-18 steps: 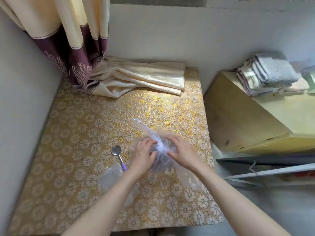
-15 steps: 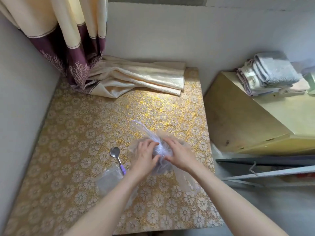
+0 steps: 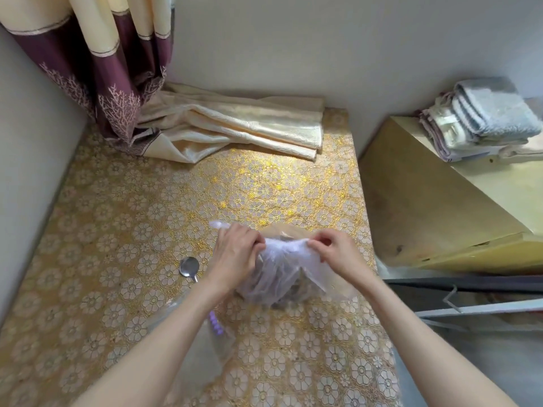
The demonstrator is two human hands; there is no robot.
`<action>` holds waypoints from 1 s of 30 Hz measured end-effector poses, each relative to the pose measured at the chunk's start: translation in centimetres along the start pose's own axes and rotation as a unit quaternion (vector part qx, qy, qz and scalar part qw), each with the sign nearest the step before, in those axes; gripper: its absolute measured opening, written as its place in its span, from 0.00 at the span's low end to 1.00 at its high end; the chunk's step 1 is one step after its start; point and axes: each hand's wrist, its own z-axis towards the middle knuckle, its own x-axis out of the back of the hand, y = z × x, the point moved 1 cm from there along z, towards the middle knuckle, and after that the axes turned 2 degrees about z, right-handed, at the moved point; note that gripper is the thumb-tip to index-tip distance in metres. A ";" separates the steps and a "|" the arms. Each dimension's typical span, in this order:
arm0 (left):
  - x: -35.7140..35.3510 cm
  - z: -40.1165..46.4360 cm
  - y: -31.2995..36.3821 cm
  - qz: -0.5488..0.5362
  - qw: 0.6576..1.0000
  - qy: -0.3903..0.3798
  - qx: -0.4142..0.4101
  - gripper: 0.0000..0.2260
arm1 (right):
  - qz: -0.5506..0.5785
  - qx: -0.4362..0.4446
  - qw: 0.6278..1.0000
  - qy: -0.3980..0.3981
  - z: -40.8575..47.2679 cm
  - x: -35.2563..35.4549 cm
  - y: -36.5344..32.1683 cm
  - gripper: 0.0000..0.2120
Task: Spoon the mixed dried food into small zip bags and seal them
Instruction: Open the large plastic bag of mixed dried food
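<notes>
Zip bags (image 3: 194, 339), clear and flat, are lying nearest me under my left forearm, with the spoon (image 3: 189, 267) resting partly on them. I am pinching the plastic bag (image 3: 282, 268) of dried food with my left hand (image 3: 235, 255) and right hand (image 3: 338, 254), fingers curled into its gathered top, on the gold tablecloth (image 3: 132, 230). Curtain (image 3: 235, 124) fabric is lying beyond.

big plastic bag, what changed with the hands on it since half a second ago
The left hand and right hand, close together at the neck of the big plastic bag earlier, have moved apart, spreading the bunched top between them. Both still grip it. The spoon and small zip bags stayed put.
</notes>
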 end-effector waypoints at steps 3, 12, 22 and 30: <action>1.3 0.8 -3.5 -0.015 0.998 0.027 0.056 0.03 | 0.068 -0.015 0.993 0.096 1.2 2.9 1.1 0.05; -0.9 4.2 -1.1 -0.075 0.994 -0.073 0.013 0.21 | 0.068 0.103 0.973 0.197 3.4 0.9 0.4 0.04; -3.3 9.6 -1.9 -0.194 0.978 0.022 -0.071 0.14 | -0.130 0.328 0.921 0.165 7.9 -2.1 1.6 0.10; -4.1 10.1 -5.8 -0.148 0.975 0.161 -0.043 0.05 | 0.080 0.323 0.909 0.251 11.1 -1.3 4.3 0.05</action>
